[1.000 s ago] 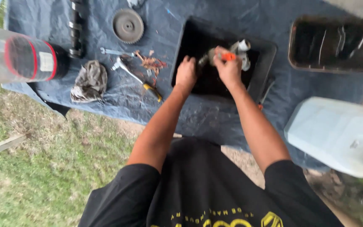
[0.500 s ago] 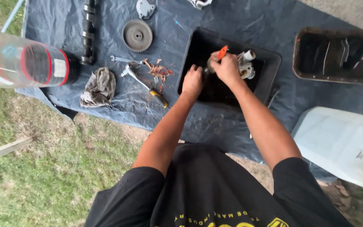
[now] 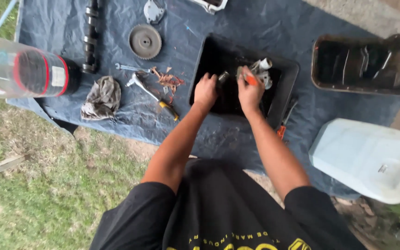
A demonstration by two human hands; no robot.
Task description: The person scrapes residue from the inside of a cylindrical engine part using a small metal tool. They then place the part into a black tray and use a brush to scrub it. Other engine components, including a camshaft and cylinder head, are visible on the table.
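Note:
Both my hands reach into a black rectangular tray point(image 3: 287, 99) that lies on a blue tarp point(image 3: 265, 23). My left hand point(image 3: 205, 90) grips a small dark metal part point(image 3: 222, 77) over the tray. My right hand point(image 3: 250, 88) is closed on an orange-handled tool point(image 3: 251, 79), whose tip points at the part. Just beyond my right hand, a grey metal piece with a white cylinder end point(image 3: 261, 67) lies in the tray.
On the tarp lie a toothed gear point(image 3: 145, 41), a camshaft point(image 3: 90, 34), a ratchet wrench point(image 3: 151, 92), a small spanner point(image 3: 127, 68), a dirty rag point(image 3: 101, 98) and a dark oil pan point(image 3: 364, 62). A clear plastic bottle point(image 3: 21, 70) lies left, a white jerrycan point(image 3: 371, 159) right, grass point(image 3: 38, 185) below.
My right hand has turned the orange tool down from a raised slant and drawn close to my left hand, which now holds the small part. The camera has shifted slightly.

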